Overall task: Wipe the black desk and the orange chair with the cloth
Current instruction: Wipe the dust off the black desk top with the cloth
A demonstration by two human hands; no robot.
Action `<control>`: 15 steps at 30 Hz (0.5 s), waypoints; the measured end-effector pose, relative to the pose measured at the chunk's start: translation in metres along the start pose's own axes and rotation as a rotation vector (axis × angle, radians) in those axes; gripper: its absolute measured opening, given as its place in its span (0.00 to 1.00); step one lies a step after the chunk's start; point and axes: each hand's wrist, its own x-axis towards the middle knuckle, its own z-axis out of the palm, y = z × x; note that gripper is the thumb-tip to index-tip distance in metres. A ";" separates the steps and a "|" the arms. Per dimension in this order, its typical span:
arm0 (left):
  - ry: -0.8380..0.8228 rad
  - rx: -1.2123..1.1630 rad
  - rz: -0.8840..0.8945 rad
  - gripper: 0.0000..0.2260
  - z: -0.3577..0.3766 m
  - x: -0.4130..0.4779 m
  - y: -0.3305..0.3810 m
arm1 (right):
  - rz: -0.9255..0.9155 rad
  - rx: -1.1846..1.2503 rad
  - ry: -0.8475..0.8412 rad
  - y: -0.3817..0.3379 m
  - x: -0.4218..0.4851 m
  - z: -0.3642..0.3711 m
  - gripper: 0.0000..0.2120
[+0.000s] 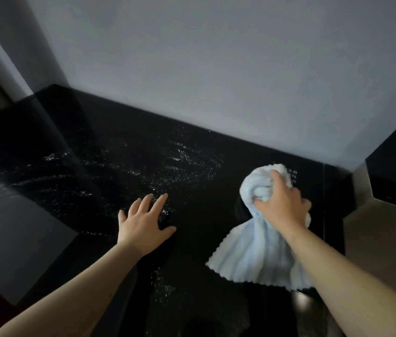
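- The black desk (124, 147) meets a grey wall (216, 69) at its far edge.
- The right hand (282, 205) grips the bunched top of the pale blue cloth (255, 251) near the desk's far right corner.
- The cloth's long axis runs from far edge to near edge, its scalloped hem fanning out nearest the person.
- The left hand (143, 222) rests flat on the desk, fingers spread.

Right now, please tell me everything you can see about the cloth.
The cloth is pale blue, ribbed like microfibre, with a scalloped edge. It is bunched at the top, where the right hand grips it, and its loose lower part fans out towards the person. It rests on the black desk, near its right end.
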 end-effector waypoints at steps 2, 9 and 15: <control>-0.080 -0.046 -0.036 0.41 -0.003 0.015 0.005 | 0.077 -0.218 -0.170 0.009 0.003 0.007 0.35; -0.198 -0.067 -0.192 0.45 -0.006 0.052 0.017 | -0.546 0.088 -0.209 -0.032 -0.024 0.035 0.17; -0.345 -0.022 -0.212 0.46 -0.002 0.061 0.017 | 0.132 -0.005 0.080 0.034 0.084 -0.006 0.24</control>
